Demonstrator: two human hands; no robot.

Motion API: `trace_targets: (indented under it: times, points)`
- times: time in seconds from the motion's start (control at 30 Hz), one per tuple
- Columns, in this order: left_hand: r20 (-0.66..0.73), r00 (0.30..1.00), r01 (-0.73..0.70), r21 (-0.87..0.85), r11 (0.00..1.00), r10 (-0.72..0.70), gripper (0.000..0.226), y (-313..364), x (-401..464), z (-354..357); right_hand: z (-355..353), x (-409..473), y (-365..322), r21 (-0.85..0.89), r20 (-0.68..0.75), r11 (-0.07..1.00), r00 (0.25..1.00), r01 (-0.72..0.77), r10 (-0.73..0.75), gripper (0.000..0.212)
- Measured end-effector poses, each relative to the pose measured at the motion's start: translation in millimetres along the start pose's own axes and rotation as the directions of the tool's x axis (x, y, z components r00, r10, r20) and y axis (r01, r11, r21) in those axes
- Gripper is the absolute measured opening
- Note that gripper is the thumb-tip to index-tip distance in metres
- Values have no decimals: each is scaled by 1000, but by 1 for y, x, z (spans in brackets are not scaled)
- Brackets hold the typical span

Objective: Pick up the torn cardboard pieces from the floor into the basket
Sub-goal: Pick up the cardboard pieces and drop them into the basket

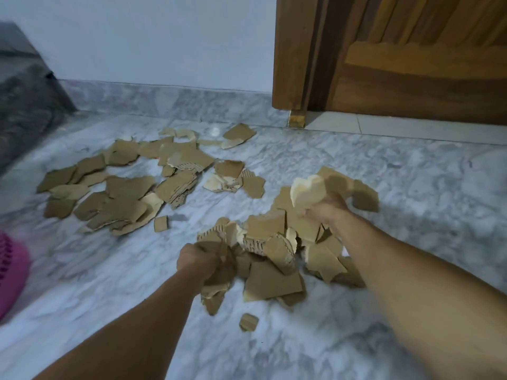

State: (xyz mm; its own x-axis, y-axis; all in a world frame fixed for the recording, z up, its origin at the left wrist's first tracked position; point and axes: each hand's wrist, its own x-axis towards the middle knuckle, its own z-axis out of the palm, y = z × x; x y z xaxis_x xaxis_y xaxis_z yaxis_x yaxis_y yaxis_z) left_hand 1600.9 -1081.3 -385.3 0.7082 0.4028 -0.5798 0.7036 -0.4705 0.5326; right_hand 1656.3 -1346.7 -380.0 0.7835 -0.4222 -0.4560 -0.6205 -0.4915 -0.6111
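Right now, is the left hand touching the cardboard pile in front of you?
Touching. The head view shows the left hand closed on pieces at the near cardboard pile's left edge, with no gap between fingers and cardboard.

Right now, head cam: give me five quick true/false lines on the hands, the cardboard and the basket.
1. Both hands grip cardboard: left hand, right hand. True.
2. The pink basket sits at the right edge. False: it is at the left edge.
3. The floor is wooden. False: it is grey marble-patterned; the door is wooden.
4. A spread of cardboard pieces lies untouched at far left. True.
5. All the cardboard is already in the basket. False: pieces cover the floor.
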Motion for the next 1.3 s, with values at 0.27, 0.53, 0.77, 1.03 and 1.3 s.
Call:
trace_targets:
  times: [0.27, 0.53, 0.77, 1.03, 1.3]
  points:
    - [87, 996, 22, -185, 982, -6, 48, 25, -16, -17, -46, -35, -16, 4, -209, 995, 973, 98, -95, 28]
    - [183, 983, 43, -136, 990, -17, 53, 32, 4, 0, -61, -47, 25, 48, 120, 999, 993, -20, 14, 38]
    - [-41, 999, -12, 285, 959, 25, 80, 37, 6, 22, -45, -61, 64, -429, -53, 877, 975, -218, 217, 77]
    - [-60, 998, 40, 353, 935, -20, 108, 49, 7, 42, -5, -60, 62, -204, -149, 897, 918, -391, 366, 101]
    - [-5, 999, -33, 301, 953, 36, 105, 44, 11, 43, 12, -57, 53, 71, -64, 964, 963, -258, 262, 81]
